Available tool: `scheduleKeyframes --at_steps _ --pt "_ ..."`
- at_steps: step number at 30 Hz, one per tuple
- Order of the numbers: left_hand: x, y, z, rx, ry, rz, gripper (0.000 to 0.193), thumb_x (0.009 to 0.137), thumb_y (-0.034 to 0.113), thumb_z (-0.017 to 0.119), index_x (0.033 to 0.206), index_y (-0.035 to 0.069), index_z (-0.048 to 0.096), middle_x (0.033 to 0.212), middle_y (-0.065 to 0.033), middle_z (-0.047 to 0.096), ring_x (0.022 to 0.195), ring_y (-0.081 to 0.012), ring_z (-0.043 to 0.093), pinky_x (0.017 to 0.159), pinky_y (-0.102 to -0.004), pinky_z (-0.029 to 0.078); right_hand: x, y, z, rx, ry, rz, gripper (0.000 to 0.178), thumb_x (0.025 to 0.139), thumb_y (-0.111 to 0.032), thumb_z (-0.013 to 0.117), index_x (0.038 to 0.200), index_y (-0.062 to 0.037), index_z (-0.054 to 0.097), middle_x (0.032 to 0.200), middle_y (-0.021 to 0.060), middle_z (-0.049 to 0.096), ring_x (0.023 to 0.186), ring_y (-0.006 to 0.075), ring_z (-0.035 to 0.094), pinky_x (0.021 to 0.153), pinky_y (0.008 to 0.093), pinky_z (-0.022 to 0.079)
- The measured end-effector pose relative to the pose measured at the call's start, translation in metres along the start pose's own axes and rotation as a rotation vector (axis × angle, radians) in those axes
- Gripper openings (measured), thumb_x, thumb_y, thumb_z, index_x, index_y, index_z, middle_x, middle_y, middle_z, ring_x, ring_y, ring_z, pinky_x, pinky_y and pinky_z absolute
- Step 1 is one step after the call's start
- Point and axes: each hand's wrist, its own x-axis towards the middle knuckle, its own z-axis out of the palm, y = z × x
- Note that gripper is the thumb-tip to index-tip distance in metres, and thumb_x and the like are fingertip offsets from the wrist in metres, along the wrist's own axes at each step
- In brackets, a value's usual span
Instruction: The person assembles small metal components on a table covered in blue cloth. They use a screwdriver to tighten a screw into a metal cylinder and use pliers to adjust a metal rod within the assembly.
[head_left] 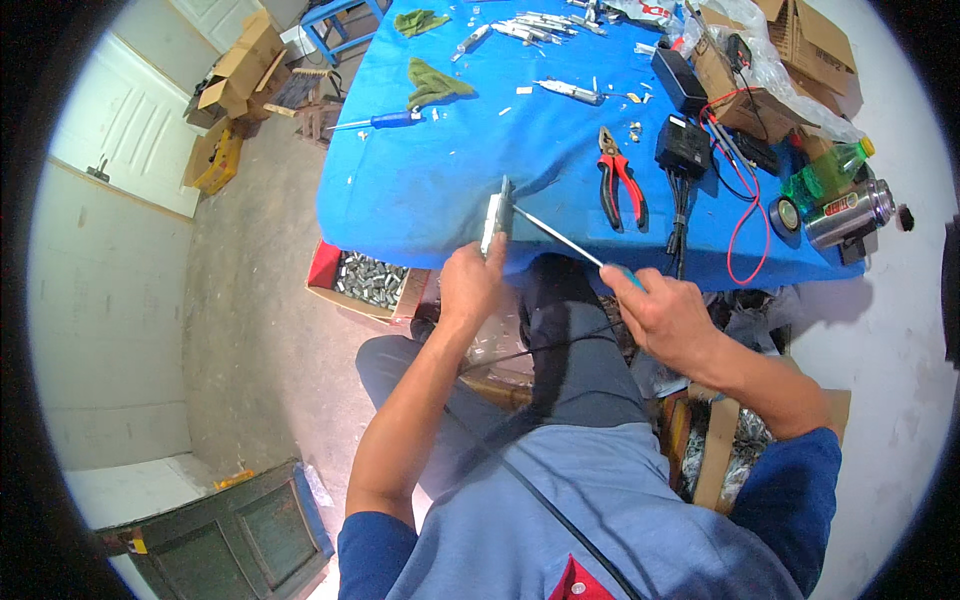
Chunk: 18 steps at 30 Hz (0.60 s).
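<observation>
So the landmark here is the red-and-black combination pliers lying jaws-away on the blue tablecloth. Left of them, a bit closer to the person, is a slim white-and-metal piece. The left hand has its lower end pinched, index finger stretched out along it. The right hand, nearer the body than the pliers, is curled snugly round the handle of a teal-handled screwdriver, shaft angled up-left toward the piece. Can't tell if the tip's actually touching it or just beside it.

Rest of the bench: a blue-handled screwdriver and a crumpled green cloth sit farther back and left of the pliers. Just right of them there's a black power adapter, and well off to the right a steel thermos.
</observation>
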Motion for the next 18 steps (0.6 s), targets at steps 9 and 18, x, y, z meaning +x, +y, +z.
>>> scheduleKeyframes --at_steps 9,18 --pt "0.007 -0.024 -0.012 -0.166 -0.051 -0.114 0.066 0.094 0.054 0.050 0.081 -0.009 0.064 0.069 -0.0288 0.060 0.071 -0.0414 0.063 0.067 -0.0485 0.047 0.001 0.005 -0.020 0.965 -0.162 0.551 0.035 0.095 -0.013 0.057 0.129 -0.0051 0.061 0.081 0.0038 0.065 0.059 0.0051 0.053 0.053 0.0231 0.045" --pt "0.007 -0.022 -0.012 -0.131 -0.093 -0.097 0.068 0.094 0.056 0.050 0.081 -0.009 0.064 0.069 -0.0295 0.059 0.071 -0.0437 0.062 0.068 -0.0489 0.046 0.011 0.014 0.001 1.159 -0.229 0.586 0.034 0.097 -0.015 0.056 0.129 -0.0038 0.060 0.079 0.0019 0.063 0.054 0.0026 0.050 0.050 0.0191 0.042"
